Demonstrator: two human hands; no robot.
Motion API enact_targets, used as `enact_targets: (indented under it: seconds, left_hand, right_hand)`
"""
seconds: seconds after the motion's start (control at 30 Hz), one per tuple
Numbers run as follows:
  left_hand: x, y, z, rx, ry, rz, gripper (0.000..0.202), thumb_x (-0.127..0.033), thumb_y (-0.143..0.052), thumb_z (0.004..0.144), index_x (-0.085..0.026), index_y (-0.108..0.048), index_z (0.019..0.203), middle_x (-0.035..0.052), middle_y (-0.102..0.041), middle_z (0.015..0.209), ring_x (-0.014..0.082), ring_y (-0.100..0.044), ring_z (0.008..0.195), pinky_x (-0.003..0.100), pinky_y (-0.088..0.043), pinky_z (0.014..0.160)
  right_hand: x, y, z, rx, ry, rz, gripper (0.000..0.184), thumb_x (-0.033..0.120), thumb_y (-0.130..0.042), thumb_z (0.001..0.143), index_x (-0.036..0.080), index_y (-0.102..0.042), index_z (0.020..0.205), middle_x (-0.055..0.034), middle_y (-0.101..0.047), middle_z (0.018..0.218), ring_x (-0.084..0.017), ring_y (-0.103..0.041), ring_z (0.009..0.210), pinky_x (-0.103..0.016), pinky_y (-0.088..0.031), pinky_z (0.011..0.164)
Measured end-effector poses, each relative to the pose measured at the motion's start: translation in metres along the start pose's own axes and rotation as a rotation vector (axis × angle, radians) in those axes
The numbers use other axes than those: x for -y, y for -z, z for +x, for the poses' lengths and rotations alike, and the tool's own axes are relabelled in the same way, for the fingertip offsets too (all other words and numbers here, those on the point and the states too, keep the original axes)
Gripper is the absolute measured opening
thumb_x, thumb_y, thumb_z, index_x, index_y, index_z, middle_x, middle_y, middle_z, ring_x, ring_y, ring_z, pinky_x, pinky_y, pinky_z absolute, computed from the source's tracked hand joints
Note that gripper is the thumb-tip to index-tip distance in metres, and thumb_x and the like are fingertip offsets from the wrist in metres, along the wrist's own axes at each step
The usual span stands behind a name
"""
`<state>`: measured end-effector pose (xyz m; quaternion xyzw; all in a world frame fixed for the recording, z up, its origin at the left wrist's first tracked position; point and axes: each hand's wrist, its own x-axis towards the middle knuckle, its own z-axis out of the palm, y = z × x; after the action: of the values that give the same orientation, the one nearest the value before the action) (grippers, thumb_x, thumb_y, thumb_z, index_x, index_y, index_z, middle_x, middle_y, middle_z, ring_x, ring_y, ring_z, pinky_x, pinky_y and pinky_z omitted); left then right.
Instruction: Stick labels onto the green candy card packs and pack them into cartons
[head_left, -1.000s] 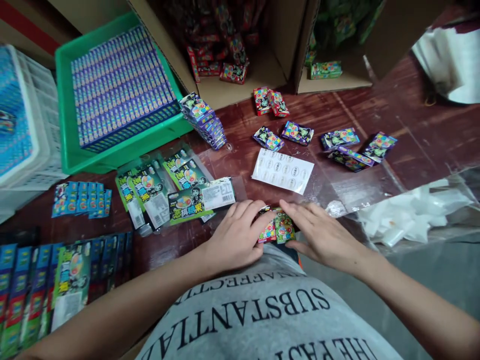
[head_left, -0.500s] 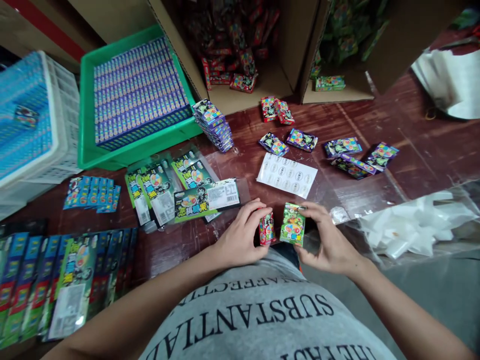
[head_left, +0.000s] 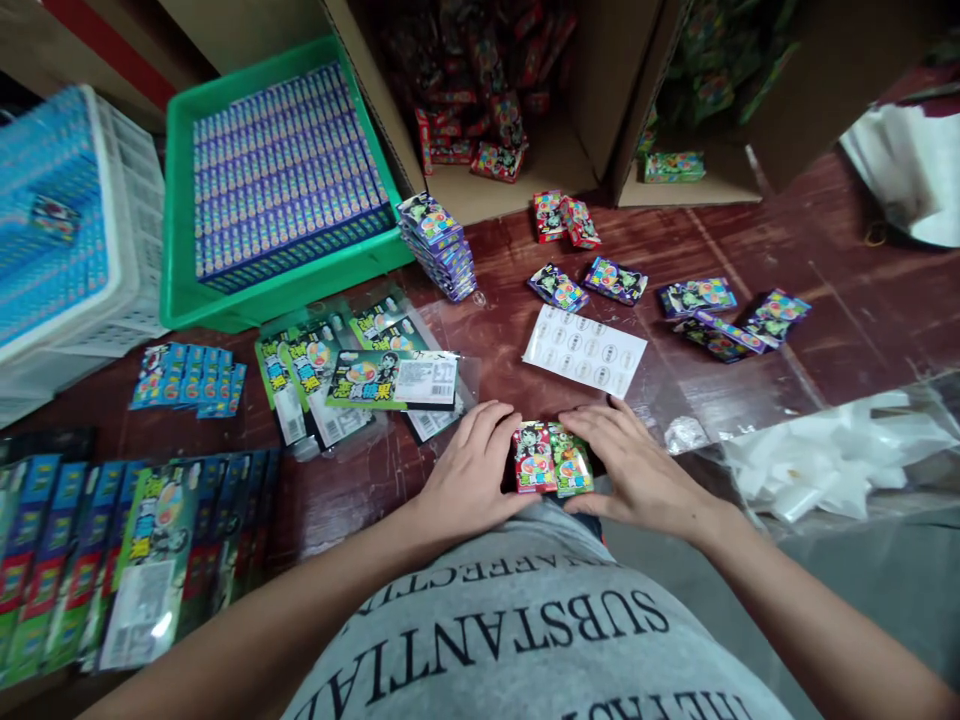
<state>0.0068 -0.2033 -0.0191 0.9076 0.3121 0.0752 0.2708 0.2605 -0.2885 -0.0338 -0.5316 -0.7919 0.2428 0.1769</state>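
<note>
Two small candy boxes lie side by side at the table's near edge: a red one and a green one. My left hand curls round the red box from the left, fingers pressed on its side. From the right, my right hand closes on the green box, pushing it against the red one. Just beyond them lies a white sticker sheet.
A green tray of purple boxes stands at the back left beside a white crate. Purple boxes are stacked and scattered. Open cartons hold red and green boxes. Packaged cards lie left, clear plastic bags right.
Half a second ago each hand held its box upright and apart above the table. Now both boxes lie flat, pressed together between my hands.
</note>
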Motion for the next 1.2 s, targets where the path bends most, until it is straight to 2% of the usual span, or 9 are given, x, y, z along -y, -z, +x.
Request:
enact_targets:
  seconds: [0.27,0.4,0.47,0.57,0.73,0.87,0.97,1.07,1.2]
  left_hand:
    - [0.008,0.021,-0.003,0.14,-0.089,0.037,0.109,-0.071,-0.077,0.071,-0.013,-0.034,0.152,0.0223,-0.044,0.15,0.0397,-0.037,0.143,0.058,-0.035,0.12]
    - [0.008,0.032,0.009,0.225,-0.153,0.012,0.085,-0.047,-0.077,0.081,-0.016,-0.037,0.15,0.0171,-0.049,0.146,0.0374,-0.046,0.135,0.056,-0.04,0.115]
    - [0.006,0.033,0.014,0.184,-0.099,-0.079,0.078,-0.026,-0.071,0.08,-0.018,-0.038,0.15,0.0156,-0.047,0.144,0.0345,-0.051,0.131,0.053,-0.045,0.112]
    - [0.001,0.028,0.013,0.037,-0.011,-0.314,0.094,-0.009,-0.064,0.067,-0.022,-0.029,0.154,0.0151,-0.035,0.149,0.0321,-0.044,0.14,0.05,-0.041,0.118]
    - [-0.001,0.009,0.006,-0.099,-0.044,-0.598,0.09,-0.02,-0.076,0.07,-0.025,-0.03,0.147,0.0144,-0.043,0.15,0.0339,-0.03,0.151,0.058,-0.031,0.123]
    - [0.008,0.002,-0.001,-0.145,0.002,-0.364,0.1,-0.061,-0.089,0.062,-0.026,-0.037,0.141,0.0154,-0.049,0.15,0.0397,-0.024,0.152,0.066,-0.025,0.12]
    - [0.019,0.008,-0.017,-0.099,0.007,-0.071,0.092,-0.075,-0.08,0.065,-0.026,-0.05,0.136,0.0171,-0.041,0.156,0.0429,-0.029,0.147,0.065,-0.025,0.118]
    - [0.027,0.018,-0.037,-0.067,0.063,0.053,0.082,-0.066,-0.076,0.076,-0.025,-0.049,0.142,0.0174,-0.047,0.147,0.042,-0.039,0.137,0.063,-0.03,0.113]
    - [0.029,0.024,-0.05,-0.008,0.156,-0.107,0.079,-0.035,-0.076,0.077,-0.023,-0.037,0.145,0.0141,-0.055,0.134,0.0335,-0.051,0.125,0.054,-0.042,0.108]
  right_hand:
    - [0.012,-0.012,0.026,0.017,0.049,0.068,0.099,0.046,-0.073,0.086,0.028,-0.014,0.164,-0.0084,-0.055,0.149,-0.034,-0.052,0.123,-0.068,-0.026,0.12]
    - [0.008,-0.012,0.023,0.016,0.053,0.099,0.108,0.055,-0.074,0.083,0.023,-0.01,0.164,-0.0155,-0.053,0.148,-0.036,-0.05,0.131,-0.068,-0.029,0.12]
    - [0.006,-0.011,0.017,0.009,0.063,0.103,0.108,0.054,-0.074,0.084,0.022,-0.008,0.164,-0.0177,-0.047,0.153,-0.037,-0.045,0.14,-0.067,-0.028,0.121]
    - [0.005,-0.012,0.012,-0.021,0.064,0.124,0.101,0.048,-0.073,0.087,0.025,-0.011,0.164,-0.0165,-0.047,0.154,-0.037,-0.046,0.142,-0.066,-0.028,0.122]
    - [0.009,-0.018,0.02,-0.102,0.054,0.17,0.098,0.05,-0.075,0.084,0.026,-0.02,0.161,-0.0158,-0.057,0.143,-0.034,-0.056,0.133,-0.066,-0.029,0.121]
    - [0.013,-0.02,0.025,-0.09,0.087,0.144,0.093,0.054,-0.075,0.084,0.024,-0.026,0.158,-0.0162,-0.056,0.144,-0.032,-0.054,0.136,-0.063,-0.026,0.123]
    - [0.015,-0.019,0.026,-0.052,0.09,0.066,0.089,0.057,-0.072,0.086,0.024,-0.029,0.157,-0.0147,-0.059,0.141,-0.032,-0.054,0.135,-0.066,-0.022,0.123]
    - [0.016,-0.02,0.028,-0.032,0.085,0.017,0.09,0.06,-0.071,0.085,0.024,-0.03,0.157,-0.0139,-0.06,0.141,-0.032,-0.055,0.134,-0.067,-0.022,0.123]
    - [0.019,-0.024,0.033,-0.047,0.084,0.004,0.091,0.059,-0.071,0.086,0.027,-0.028,0.159,-0.0131,-0.06,0.142,-0.033,-0.055,0.133,-0.067,-0.024,0.122]
